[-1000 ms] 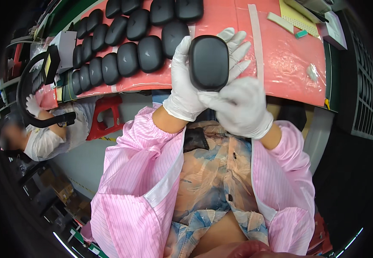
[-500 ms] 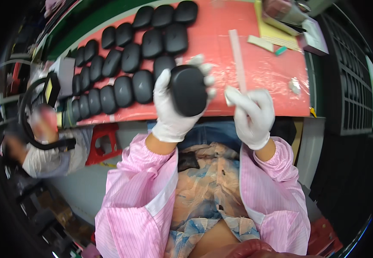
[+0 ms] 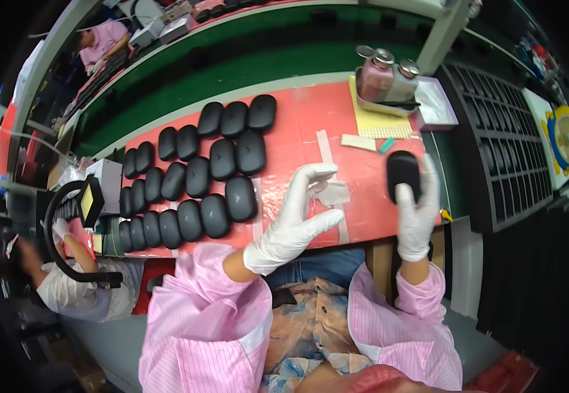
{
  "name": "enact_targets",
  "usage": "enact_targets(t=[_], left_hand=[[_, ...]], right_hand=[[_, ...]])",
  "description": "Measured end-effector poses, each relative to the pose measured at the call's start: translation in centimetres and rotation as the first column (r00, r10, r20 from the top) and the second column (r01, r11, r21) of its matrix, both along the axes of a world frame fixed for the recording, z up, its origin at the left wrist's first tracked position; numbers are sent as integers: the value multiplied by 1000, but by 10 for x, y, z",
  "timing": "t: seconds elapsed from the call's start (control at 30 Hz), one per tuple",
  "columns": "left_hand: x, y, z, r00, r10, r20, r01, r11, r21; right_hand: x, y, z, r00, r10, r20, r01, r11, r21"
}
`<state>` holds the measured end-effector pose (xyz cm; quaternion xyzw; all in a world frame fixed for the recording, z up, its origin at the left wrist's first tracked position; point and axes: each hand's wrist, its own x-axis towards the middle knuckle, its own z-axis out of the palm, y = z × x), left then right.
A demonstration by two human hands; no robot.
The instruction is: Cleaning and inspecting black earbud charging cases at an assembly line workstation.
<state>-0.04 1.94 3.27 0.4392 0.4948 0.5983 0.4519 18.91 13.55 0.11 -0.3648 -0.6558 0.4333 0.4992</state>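
**One black piece (image 3: 402,169) in the right hand (image 3: 417,223), twenty-one like pieces (image 3: 198,177) in rows**

Directions run from the middle of the pink-covered surface (image 3: 291,141), with 12 pointing away from the wearer. The held piece is at 3 o'clock, near the surface's edge; whether its underside touches the surface cannot be told. The right hand grasps it, thumb on the near end and fingers along the right side. The left hand (image 3: 287,230), toward 6 o'clock, holds nothing, its fingers curved and spread from the thumb.

The piece looks light for its bulk and stiff-shelled, with a smooth matte skin that could slip in gloves and probably marks easily. The best hold is likely across the two long sides, with light, even pressure and the broad top left clear.

Counted: twenty-two black pieces in all, one held and twenty-one at 9 o'clock, in three rows of seven. One white scrap (image 3: 334,192) lies just beside the left fingers. Toward 2 o'clock are one pale block (image 3: 358,142), one teal block (image 3: 386,145), one yellow sheet (image 3: 361,119) and one white box (image 3: 434,105). Between 1 and 2 stand at least two metal-capped bottles (image 3: 376,82).
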Motion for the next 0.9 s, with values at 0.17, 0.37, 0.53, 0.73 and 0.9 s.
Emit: enact_targets(t=[0.17, 0.37, 0.53, 0.73, 0.9], left_hand=[[-77, 48, 30, 709, -48, -703, 104, 994, 38], [-245, 139, -5, 279, 191, -941, -477, 878, 37], [-365, 180, -22, -48, -103, -993, -737, 675, -34], [-436, 210, -51, 165, -228, -960, -791, 551, -266], [-454, 193, -53, 9, -174, -985, -743, 658, -123]], right_hand=[[30, 69, -15, 799, -205, 565, 214, 975, 52], [28, 60, -27, 596, -539, 596, 165, 808, 566], [-10, -27, -21, 833, -302, 463, 8, 844, 536], [-25, -48, -51, 799, -315, 513, -79, 790, 608], [-21, -54, -54, 805, -295, 515, -107, 782, 614]])
